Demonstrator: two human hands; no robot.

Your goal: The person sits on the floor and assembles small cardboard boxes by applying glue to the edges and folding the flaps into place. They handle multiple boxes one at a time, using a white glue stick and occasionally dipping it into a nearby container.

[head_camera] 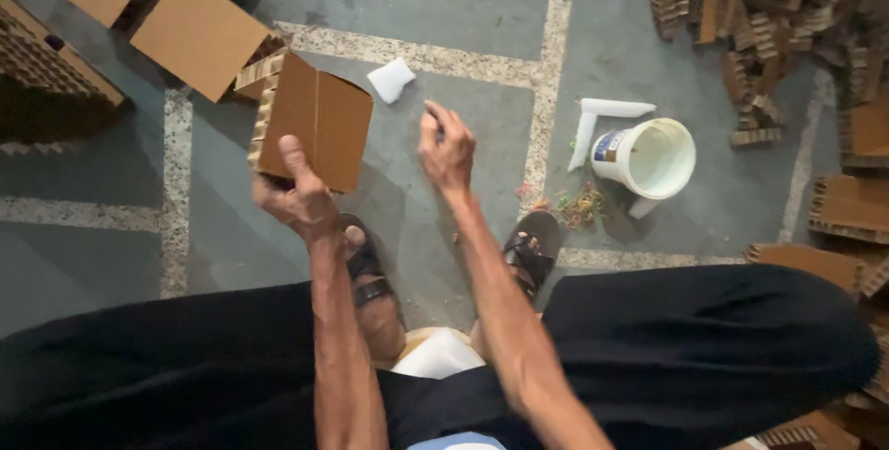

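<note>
My left hand (294, 193) grips a brown folded cardboard piece with a honeycomb edge (310, 117), held up above the floor, thumb on its near face. My right hand (446, 146) is raised beside it, a little apart to the right, fingers curled and pinched together; whether something small is between them I cannot tell. Both forearms reach out over my dark trousers and sandalled feet (528, 251).
A white bucket (648, 158) with white strips beside it stands at the right, next to a small heap of coloured rubber bands (579, 205). Stacked cardboard pieces (759, 15) lie at the top right, more cardboard panels (194, 33) at the top left. A white scrap (391, 78) lies on the floor.
</note>
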